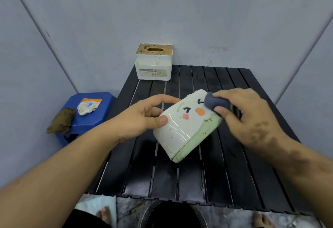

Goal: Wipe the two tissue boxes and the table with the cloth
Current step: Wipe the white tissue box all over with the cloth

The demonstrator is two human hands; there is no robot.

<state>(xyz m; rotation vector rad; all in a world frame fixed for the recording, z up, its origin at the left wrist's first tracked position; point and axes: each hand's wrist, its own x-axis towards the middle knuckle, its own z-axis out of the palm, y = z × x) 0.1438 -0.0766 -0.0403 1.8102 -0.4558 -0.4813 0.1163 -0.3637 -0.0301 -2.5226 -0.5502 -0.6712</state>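
Observation:
A white tissue box with a cartoon face and a green base (185, 128) is tilted above the middle of the black slatted table (198, 177). My left hand (144, 116) grips its left side, thumb on the front face. My right hand (248, 117) pinches a small dark blue cloth (216, 102) and presses it on the box's upper right corner. A second tissue box (154, 62), white with a speckled brown lid, stands upright at the table's far left corner.
Left of the table is a blue stool (93, 117) carrying a brown rag (61, 120) and a crumpled white and orange packet (88, 106). Grey walls close in behind and on both sides. A dark round bin (173, 215) and bare feet show below the table's near edge.

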